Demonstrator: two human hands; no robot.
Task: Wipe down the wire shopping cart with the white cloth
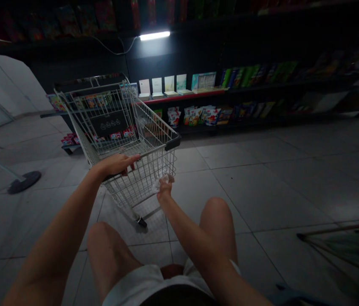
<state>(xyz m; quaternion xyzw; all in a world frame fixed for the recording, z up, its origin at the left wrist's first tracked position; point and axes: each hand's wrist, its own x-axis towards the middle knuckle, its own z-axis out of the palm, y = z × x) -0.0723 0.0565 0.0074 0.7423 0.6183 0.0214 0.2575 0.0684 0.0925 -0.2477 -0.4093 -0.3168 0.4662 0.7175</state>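
A small wire shopping cart (149,127) stands on the tiled floor in front of my knees. My left hand (119,163) lies over the cart's handle bar, fingers curled around it. My right hand (164,188) is lower, at the cart's rear wire panel, closed on a small white cloth (161,181) pressed against the wires. The cart's basket looks empty.
Dark store shelves (217,91) with packaged goods run along the back, under a lit tube lamp (154,35). A round-based stand (24,182) sits on the floor at left. Another dark metal frame (341,240) pokes in at lower right.
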